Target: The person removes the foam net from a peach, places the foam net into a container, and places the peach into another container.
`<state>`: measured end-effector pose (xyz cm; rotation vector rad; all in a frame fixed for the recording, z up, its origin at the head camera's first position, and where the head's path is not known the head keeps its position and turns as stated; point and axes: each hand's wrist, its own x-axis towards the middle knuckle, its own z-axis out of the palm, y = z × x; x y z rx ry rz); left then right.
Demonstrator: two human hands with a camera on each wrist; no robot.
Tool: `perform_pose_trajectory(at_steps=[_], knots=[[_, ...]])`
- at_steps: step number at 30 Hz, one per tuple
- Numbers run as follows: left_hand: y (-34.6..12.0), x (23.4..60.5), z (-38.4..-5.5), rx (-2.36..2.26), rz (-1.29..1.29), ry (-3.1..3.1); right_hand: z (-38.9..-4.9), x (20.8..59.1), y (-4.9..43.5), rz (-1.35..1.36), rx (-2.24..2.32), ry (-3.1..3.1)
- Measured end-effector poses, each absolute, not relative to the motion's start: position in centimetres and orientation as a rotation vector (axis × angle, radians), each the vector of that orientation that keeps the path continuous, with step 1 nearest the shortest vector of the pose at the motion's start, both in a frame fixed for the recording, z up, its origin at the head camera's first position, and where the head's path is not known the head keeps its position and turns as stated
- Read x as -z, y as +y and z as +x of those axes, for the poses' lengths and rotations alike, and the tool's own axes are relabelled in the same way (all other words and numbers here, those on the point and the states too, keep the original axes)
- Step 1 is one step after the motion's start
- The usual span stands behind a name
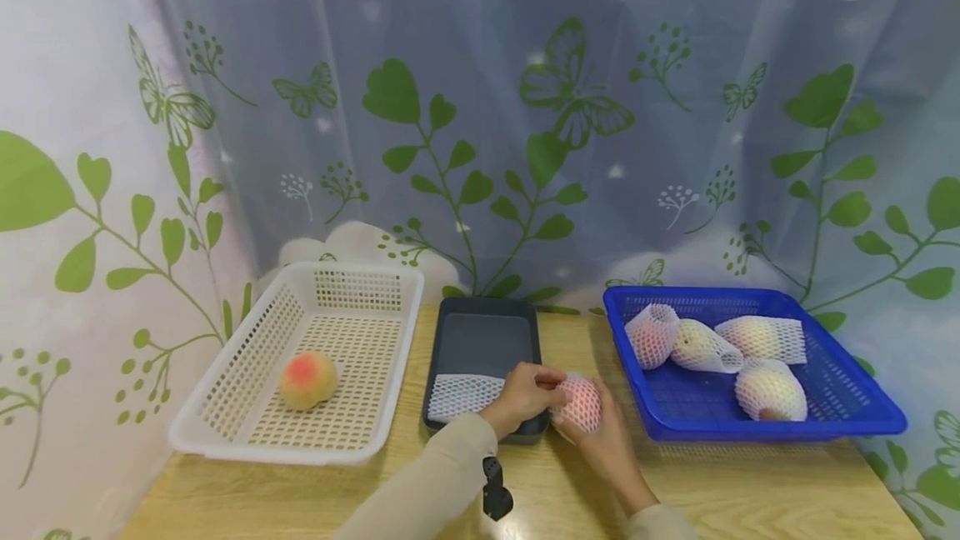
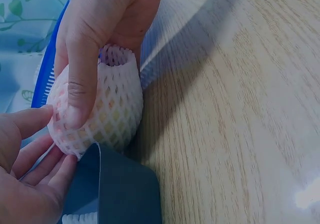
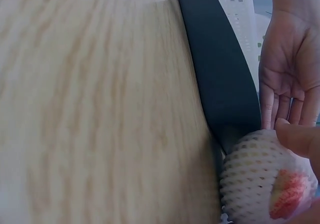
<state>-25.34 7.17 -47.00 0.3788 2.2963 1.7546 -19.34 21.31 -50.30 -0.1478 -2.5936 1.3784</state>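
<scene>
My right hand grips a peach in a white foam net beside the right edge of the dark tray. In the left wrist view, the right thumb presses along the netted peach, and the net's open end shows a gathered rim close to that palm. My left hand reaches over the tray, its fingertips right at the other end of the net. The left fingers look fairly straight in the right wrist view. A flat foam net lies in the tray's near part.
At the left stands a white basket with one bare peach in it. A blue basket at the right holds several netted peaches. All stand on a wooden table, with a patterned curtain behind.
</scene>
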Motion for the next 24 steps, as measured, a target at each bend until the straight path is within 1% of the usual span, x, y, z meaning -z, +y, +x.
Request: perform_pose_trajectory(at_steps=[6,10,18,24], knots=[[7.2,47.0,-25.1,-1.746,0.366,2.307,-19.2,50.3,21.3,-0.278,-1.417,-2.601],[7.1,46.9,-25.1,-1.754,0.382,2.317,-19.3,50.2,21.3,-0.305,-1.407,-2.594],[6.3,46.4,-25.5,-1.771,0.423,2.320,-19.4,49.5,21.5,-0.191,-1.458,-2.527],[5.3,45.1,-26.1,-1.795,0.356,2.376,-19.1,48.2,21.9,-0.129,-1.468,-2.533]])
